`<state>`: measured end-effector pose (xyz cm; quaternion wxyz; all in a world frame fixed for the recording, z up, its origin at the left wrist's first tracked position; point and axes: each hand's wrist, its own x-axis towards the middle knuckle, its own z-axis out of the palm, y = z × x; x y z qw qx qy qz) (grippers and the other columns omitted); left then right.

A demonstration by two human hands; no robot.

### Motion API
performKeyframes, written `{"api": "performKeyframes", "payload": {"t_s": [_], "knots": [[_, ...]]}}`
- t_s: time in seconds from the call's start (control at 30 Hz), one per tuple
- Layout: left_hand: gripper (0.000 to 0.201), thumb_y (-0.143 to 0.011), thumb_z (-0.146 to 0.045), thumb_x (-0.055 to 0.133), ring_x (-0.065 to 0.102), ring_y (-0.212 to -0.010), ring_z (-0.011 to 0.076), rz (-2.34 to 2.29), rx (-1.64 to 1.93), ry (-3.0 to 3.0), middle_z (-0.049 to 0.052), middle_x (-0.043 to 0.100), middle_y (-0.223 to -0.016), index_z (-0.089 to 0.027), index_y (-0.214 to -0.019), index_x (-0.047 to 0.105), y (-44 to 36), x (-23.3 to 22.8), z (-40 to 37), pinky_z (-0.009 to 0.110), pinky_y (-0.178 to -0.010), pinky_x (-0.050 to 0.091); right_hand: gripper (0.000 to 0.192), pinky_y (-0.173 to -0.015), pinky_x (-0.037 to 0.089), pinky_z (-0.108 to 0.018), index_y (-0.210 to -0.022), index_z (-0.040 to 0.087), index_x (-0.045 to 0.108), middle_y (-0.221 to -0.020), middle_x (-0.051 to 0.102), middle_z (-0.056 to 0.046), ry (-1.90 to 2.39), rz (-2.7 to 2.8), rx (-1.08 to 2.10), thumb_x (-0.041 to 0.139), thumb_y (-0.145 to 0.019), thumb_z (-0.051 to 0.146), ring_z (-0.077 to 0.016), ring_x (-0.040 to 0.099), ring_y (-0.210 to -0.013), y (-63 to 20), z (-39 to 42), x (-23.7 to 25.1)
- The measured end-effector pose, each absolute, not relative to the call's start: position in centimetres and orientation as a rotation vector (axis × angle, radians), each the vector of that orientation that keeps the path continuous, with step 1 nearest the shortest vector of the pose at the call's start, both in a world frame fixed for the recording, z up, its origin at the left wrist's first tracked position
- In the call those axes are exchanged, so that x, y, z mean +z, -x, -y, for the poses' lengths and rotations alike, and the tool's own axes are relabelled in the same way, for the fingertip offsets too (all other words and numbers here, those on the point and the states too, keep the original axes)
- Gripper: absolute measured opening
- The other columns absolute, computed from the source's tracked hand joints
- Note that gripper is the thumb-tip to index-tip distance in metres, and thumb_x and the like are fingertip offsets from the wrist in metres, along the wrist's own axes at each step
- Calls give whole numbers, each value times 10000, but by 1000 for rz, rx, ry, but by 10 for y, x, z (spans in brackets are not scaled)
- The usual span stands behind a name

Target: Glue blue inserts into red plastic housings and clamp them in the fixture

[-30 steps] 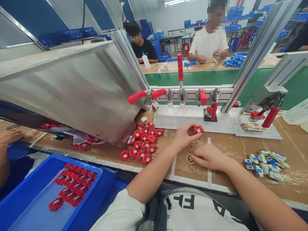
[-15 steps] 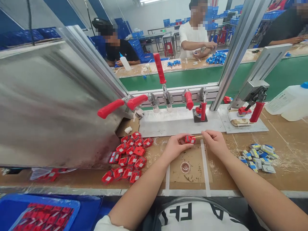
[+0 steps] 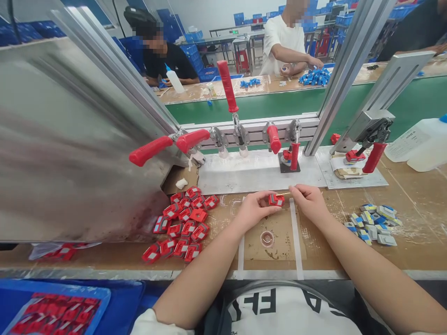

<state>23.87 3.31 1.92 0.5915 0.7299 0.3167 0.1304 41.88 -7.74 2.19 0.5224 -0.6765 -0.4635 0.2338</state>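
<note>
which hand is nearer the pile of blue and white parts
Right. The right hand is beside the pile of blue and white parts, holding a thin stick. The left hand is farther off, holding a red part.

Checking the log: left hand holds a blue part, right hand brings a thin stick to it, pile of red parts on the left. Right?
Not quite. The head view shows the part in the left hand is red, not blue. The right hand does hold a thin stick at it, and the red pile lies left.

Beyond the hands a green conveyor belt (image 3: 265, 104) runs past slanted aluminium frame posts (image 3: 344, 60), with a wooden bench (image 3: 223, 90), stacked blue crates (image 3: 195, 39) and white walls (image 3: 216, 14) farther back under bright ceiling light
</note>
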Motion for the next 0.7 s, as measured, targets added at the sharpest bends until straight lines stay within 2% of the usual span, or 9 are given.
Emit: {"api": "performKeyframes", "payload": {"t_s": [0.33, 0.57, 0.7], "knots": [[535, -700, -480, 875, 550, -552, 127, -787, 359, -1654, -40, 613, -624, -204, -1142, 753, -238, 13, -32, 251, -565, 424, 496, -515, 207, -274, -573, 214, 259, -563, 229, 45, 1657, 1235, 339, 516, -953, 405, -98, 245, -546, -422, 80, 23], [490, -713, -427, 870, 500, -573, 114, -810, 420, -1722, -42, 581, -633, -202, -1134, 760, -238, 11, -31, 235, -553, 397, 452, -529, 192, -290, -609, 213, 198, -566, 198, 50, 1687, 1335, 182, 514, -923, 288, -98, 205, -550, -421, 81, 21], [447, -723, -379, 858, 505, -599, 113, -797, 454, -1808, -28, 622, -701, -217, -1129, 765, -238, 11, -31, 237, -574, 407, 448, -530, 196, -288, -593, 213, 203, -554, 199, 50, 1659, 1366, 208, 513, -910, 280, -94, 203, -540, -420, 82, 23]]}}
